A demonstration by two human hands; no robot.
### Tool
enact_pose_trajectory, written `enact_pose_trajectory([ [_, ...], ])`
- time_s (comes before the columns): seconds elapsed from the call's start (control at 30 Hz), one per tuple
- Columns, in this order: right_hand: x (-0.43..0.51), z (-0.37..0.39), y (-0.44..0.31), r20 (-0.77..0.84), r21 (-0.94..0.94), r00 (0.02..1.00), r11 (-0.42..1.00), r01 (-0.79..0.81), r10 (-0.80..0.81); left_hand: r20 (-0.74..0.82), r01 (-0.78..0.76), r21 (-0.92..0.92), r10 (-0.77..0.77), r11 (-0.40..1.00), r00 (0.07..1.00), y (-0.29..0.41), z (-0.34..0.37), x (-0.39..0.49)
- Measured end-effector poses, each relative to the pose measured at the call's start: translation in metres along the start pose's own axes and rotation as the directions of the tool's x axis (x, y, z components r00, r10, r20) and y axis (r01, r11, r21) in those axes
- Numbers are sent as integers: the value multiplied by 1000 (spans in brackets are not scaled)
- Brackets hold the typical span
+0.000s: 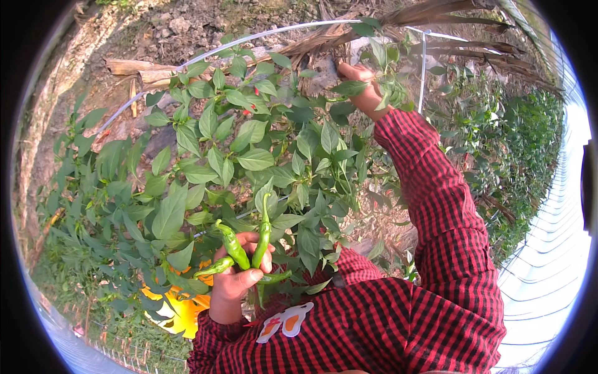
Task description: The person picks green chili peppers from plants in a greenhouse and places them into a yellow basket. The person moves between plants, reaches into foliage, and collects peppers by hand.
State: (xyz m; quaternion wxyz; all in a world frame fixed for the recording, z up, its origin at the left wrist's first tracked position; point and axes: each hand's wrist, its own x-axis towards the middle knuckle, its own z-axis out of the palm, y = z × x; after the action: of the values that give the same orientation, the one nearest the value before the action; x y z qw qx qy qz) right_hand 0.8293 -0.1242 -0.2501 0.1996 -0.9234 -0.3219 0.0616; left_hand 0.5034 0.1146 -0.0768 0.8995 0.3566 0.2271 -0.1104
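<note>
Several green chili peppers are bunched in my left hand, low and left of the picture's middle, their tips fanning out between the fingers. My right hand reaches out at the top, beyond the leafy pepper plants; leaves partly cover it and its fingertips are hard to make out, so I cannot tell what it holds. Small red spots of fruit show among the leaves between my hands. Both sleeves are red and black checked.
A white cord arches over the plants, with a vertical white string near my right forearm. Dry stalks lie across the top. A yellow object sits behind leaves at lower left. More plants grow at right beside plastic sheeting.
</note>
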Motion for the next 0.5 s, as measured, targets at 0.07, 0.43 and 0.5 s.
enact_pose_trajectory([
  [0.07,15,-23,0,-169,369,951,912,-182,258,13,-38,-39,39,999,999,-1,1,3],
  [0.43,-35,-108,-154,46,957,977,-290,16,206,-217,-171,-96,147,981,965,4,-2,13],
  [0.5,-61,-112,-194,177,940,971,-321,-119,158,-233,-175,-123,143,977,962,1,-2,12],
])
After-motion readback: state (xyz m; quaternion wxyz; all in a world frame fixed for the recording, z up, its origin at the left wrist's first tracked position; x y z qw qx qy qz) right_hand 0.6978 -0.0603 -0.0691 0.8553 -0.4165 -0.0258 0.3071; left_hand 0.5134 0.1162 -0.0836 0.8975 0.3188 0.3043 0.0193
